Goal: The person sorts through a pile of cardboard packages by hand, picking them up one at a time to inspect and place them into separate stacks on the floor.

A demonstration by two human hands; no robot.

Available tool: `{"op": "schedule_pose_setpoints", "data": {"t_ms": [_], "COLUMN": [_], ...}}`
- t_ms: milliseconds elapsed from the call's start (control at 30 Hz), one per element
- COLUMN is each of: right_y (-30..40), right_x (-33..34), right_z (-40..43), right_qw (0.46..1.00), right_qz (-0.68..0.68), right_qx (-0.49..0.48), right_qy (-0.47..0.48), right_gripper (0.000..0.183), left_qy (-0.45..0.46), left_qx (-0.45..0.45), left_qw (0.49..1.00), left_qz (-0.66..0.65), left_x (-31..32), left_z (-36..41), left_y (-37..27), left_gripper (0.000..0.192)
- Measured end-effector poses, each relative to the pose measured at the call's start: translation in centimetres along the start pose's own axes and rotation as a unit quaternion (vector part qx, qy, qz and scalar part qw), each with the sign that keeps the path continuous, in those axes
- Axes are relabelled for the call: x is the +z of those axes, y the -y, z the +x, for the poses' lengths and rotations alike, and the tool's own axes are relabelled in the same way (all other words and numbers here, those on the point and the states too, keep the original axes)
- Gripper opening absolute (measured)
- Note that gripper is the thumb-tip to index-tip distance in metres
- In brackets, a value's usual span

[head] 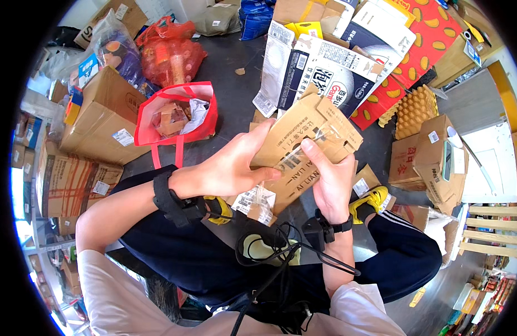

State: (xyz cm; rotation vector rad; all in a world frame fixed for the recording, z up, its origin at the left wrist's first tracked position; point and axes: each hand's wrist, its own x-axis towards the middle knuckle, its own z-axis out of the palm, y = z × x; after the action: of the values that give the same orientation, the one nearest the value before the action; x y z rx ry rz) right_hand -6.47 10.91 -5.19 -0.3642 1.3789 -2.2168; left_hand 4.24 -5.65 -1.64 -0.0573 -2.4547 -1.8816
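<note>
A brown cardboard box point(298, 168), flattened and bearing print and clear tape, is held up in front of my lap. My left hand point(237, 164) grips its left edge, thumb on the printed face. The lower right side is in my right hand point(332, 180), with that thumb over the tape and the other fingers hidden behind the cardboard. A crumpled shipping label point(258, 201) hangs at the lower end. Behind the box lie flattened white and dark blue cartons point(325, 75). To the left stands a red bag point(212, 113) with cardboard scraps and crumpled white material in it.
Large cardboard boxes point(98, 113) and a red mesh bag point(170, 54) stand at the left. On the right are egg trays point(416, 111), more boxes point(437, 159) and a wooden slatted rack point(493, 227). Black cables point(283, 252) hang over my lap, between my bent legs.
</note>
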Motion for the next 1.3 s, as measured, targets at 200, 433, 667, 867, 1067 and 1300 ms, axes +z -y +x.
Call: {"op": "schedule_pose_setpoints", "data": {"t_ms": [200,433,667,867,1067,1300], "right_y": [-1.7,-2.0,-2.8,-2.6,-2.1,-5.5], "right_x": [0.1,1.1,1.3,0.7,-0.8,-2.5], "right_z": [-0.5,-1.0,-0.3,0.1,1.3,2.1], "right_qw": [0.994,0.997,0.996,0.993,0.980,0.983], "right_qz": [0.098,0.070,0.076,0.093,0.076,-0.089], "right_qx": [0.055,0.018,0.029,0.061,0.134,0.068], "right_qy": [0.006,-0.031,-0.049,-0.048,0.125,0.143], "right_gripper": [0.046,0.044,0.041,0.040,0.040,0.026], "left_qy": [-0.004,-0.015,-0.067,-0.107,-0.186,-0.214], "left_qx": [-0.032,-0.007,-0.031,0.026,0.016,-0.016], "left_qw": [0.991,0.990,0.996,0.994,0.976,0.973], "left_qz": [0.128,0.138,0.041,0.008,-0.113,-0.083], "left_x": [0.9,1.0,0.8,1.7,0.0,-3.4], "left_z": [-1.4,-1.7,-0.5,-0.5,1.0,3.4], "left_y": [0.6,-0.4,0.5,1.7,1.8,3.8], "left_gripper": [0.062,0.062,0.054,0.046,0.044,0.037]}}
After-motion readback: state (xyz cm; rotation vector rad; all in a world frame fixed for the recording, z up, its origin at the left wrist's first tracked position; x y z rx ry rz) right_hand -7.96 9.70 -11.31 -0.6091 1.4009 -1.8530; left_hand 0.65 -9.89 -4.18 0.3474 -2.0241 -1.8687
